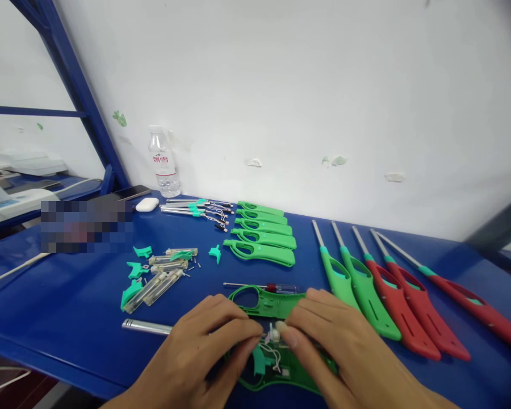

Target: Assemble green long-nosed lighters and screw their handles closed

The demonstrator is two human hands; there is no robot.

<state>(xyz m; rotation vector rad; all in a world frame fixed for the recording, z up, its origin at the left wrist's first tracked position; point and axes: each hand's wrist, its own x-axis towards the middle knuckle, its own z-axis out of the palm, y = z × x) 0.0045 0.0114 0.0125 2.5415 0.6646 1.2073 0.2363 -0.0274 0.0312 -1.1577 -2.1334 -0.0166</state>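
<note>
My left hand [213, 341] is closed in a pinch beside thin white wires [276, 357]; what lies between its fingertips is too small to make out. My right hand [332, 335] grips a clear fuel tank, its white valve end [273, 333] showing between the two hands. Beneath them lies an open green lighter casing half [296, 379], with a teal trigger [259, 361] in it. The other green casing half [270, 305] rests just beyond my fingers. A silver lighter tube [147, 326] sticks out left from under my left hand.
A screwdriver [281, 288] lies behind the casing. Several green casings [259, 254], metal tubes with wires [187, 208], clear tanks [164, 286] and teal triggers [131, 292] lie farther back and left. Assembled red and green lighters [409, 307] line the right. A bottle [164, 165] stands by the wall.
</note>
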